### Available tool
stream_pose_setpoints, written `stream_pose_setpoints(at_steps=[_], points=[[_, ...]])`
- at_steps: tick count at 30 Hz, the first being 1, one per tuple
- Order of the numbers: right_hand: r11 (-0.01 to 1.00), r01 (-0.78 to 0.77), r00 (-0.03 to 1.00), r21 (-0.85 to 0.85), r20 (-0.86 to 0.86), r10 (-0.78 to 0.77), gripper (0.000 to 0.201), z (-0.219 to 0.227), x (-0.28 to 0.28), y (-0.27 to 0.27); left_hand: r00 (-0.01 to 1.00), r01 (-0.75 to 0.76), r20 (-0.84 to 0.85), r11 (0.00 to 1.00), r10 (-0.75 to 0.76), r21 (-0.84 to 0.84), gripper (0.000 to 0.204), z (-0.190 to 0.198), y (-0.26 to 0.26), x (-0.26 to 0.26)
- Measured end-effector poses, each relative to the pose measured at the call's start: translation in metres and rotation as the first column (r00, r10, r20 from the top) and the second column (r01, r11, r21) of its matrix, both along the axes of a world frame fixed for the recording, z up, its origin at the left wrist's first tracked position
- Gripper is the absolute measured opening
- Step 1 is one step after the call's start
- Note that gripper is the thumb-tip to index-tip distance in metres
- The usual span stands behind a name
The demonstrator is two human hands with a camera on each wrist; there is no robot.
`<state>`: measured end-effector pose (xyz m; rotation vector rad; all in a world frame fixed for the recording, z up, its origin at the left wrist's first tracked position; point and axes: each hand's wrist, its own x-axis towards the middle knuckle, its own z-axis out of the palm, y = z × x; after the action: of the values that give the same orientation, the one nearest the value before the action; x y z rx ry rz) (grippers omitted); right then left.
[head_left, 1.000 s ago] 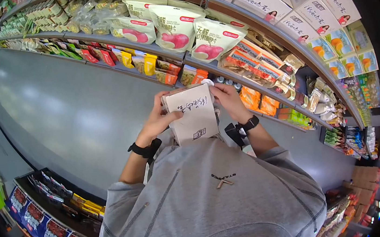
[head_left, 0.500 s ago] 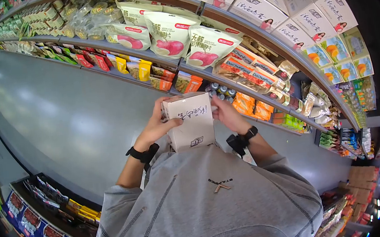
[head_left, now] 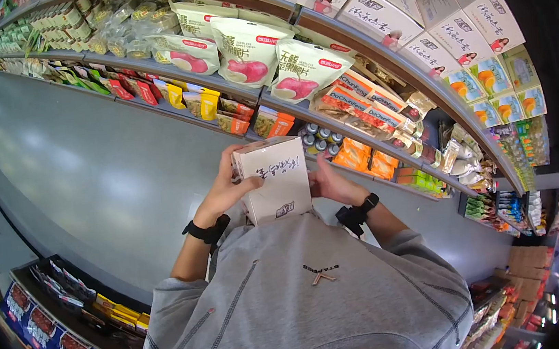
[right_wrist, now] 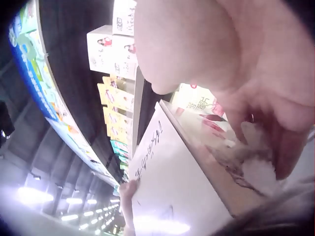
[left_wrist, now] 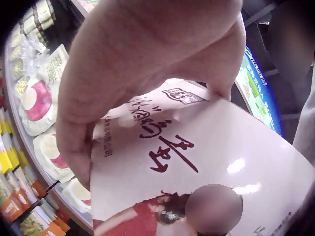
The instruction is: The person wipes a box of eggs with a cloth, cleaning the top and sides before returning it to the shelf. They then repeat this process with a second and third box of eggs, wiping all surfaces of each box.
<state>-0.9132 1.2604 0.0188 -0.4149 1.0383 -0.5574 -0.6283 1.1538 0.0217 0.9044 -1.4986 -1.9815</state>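
shelving: curved grey store shelves (head_left: 373, 26) run across the top of the head view, in front of the person
top shelf: row of white rectangular cartons (head_left: 474, 11) with dark script, same look as the held one
mid shelf: large white pouches with pink fruit print (head_left: 248, 47)
lower shelf: small orange packets (head_left: 367, 154) just beyond the hands
low left: dark rack of blue and red packets (head_left: 57, 338)
obstructions: none between hands and shelf
box: white rectangular cardboard carton (head_left: 276, 178), dark handwritten script, small logo at near end, held at chest height, just short of the shelf
left hand (head_left: 225, 184): thumb and fingers wrapped round carton's left edge
right hand (head_left: 329, 182): gripping right side, fingers mostly hidden behind carton
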Motion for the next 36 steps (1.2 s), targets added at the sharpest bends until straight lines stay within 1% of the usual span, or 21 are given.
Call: stream_pose_setpoints(at_steps=[1, 3, 6, 9, 11, 12, 13, 14, 16, 19, 22, 23, 26, 29, 32, 35, 36], points=[[0.995, 0.095, 0.995, -0.037, 0.025, -0.094, 0.099, 0.000, 0.002, -0.007, 1.000, 0.007, -0.006, 1.000, -0.007, 0.000, 0.086, 0.001, 0.000, -0.001], [0.953, 0.285, 0.957, -0.103, 0.086, -0.277, 0.103, 0.000, 0.012, -0.026, 1.000, 0.016, -0.014, 1.000, -0.016, -0.003, 0.086, 0.001, 0.000, -0.003], [0.953, 0.265, 0.964, -0.149, 0.013, -0.266, 0.098, 0.010, 0.026, -0.038, 1.000, 0.014, -0.005, 1.000, -0.014, -0.016, 0.085, -0.003, 0.001, -0.004], [0.978, 0.146, 0.986, -0.147, -0.063, -0.157, 0.094, 0.009, 0.031, -0.025, 1.000, -0.003, 0.013, 0.999, 0.003, -0.042, 0.085, -0.012, 0.004, 0.001], [0.994, 0.018, 0.990, -0.110, -0.137, -0.033, 0.092, 0.018, 0.031, -0.013, 1.000, -0.020, -0.005, 0.998, 0.020, -0.066, 0.085, -0.016, 0.005, 0.003], [0.995, -0.046, 0.985, -0.087, -0.172, 0.031, 0.091, 0.023, 0.029, -0.007, 0.999, -0.033, -0.035, 0.999, 0.032, -0.020, 0.085, -0.011, 0.007, 0.002], [0.991, -0.120, 0.986, -0.051, -0.126, 0.113, 0.092, 0.015, 0.019, -0.002, 0.997, -0.045, -0.063, 0.999, 0.046, 0.025, 0.085, -0.002, 0.007, 0.003], [0.992, -0.112, 0.991, -0.049, -0.079, 0.108, 0.092, 0.012, 0.012, 0.002, 0.994, -0.055, -0.090, 0.996, 0.061, 0.069, 0.085, 0.003, 0.007, 0.003], [0.994, -0.095, 0.995, -0.046, 0.018, 0.096, 0.091, 0.012, 0.004, 0.006, 0.994, -0.059, -0.089, 0.996, 0.065, 0.060, 0.086, 0.003, 0.007, 0.004], [0.968, 0.163, 0.982, -0.191, 0.125, -0.141, 0.090, 0.020, 0.007, -0.007, 0.998, -0.029, -0.063, 0.999, 0.032, 0.045, 0.088, -0.003, 0.007, 0.003], [0.950, 0.209, 0.972, -0.234, -0.057, -0.228, 0.088, 0.008, 0.021, -0.026, 0.999, 0.011, -0.032, 0.999, -0.010, 0.031, 0.089, -0.009, 0.005, -0.005], [0.934, 0.162, 0.986, -0.318, 0.015, -0.166, 0.085, -0.007, 0.021, -0.027, 1.000, 0.020, -0.023, 0.999, -0.019, 0.027, 0.090, -0.011, 0.006, -0.007], [0.963, 0.160, 0.987, -0.215, 0.006, -0.163, 0.086, 0.001, 0.029, -0.013, 1.000, 0.000, -0.004, 1.000, 0.000, 0.030, 0.091, -0.015, 0.008, -0.007], [0.985, 0.075, 0.995, -0.155, -0.052, -0.084, 0.090, -0.007, 0.031, 0.012, 1.000, -0.019, 0.000, 0.999, 0.019, -0.027, 0.091, -0.025, 0.010, -0.005], [0.996, 0.062, 0.998, -0.066, -0.016, -0.063, 0.093, -0.004, 0.025, 0.025, 1.000, -0.016, -0.017, 0.999, 0.015, -0.045, 0.091, -0.023, 0.010, -0.005], [0.991, 0.116, 0.990, -0.068, 0.093, -0.110, 0.095, 0.016, 0.020, 0.009, 0.999, 0.034, -0.006, 0.996, -0.034, -0.081, 0.089, -0.020, 0.010, -0.006], [0.977, 0.177, 0.981, -0.118, 0.105, -0.165, 0.094, 0.018, 0.021, 0.002, 0.999, 0.033, -0.007, 0.998, -0.034, -0.046, 0.089, -0.016, 0.011, -0.007]])
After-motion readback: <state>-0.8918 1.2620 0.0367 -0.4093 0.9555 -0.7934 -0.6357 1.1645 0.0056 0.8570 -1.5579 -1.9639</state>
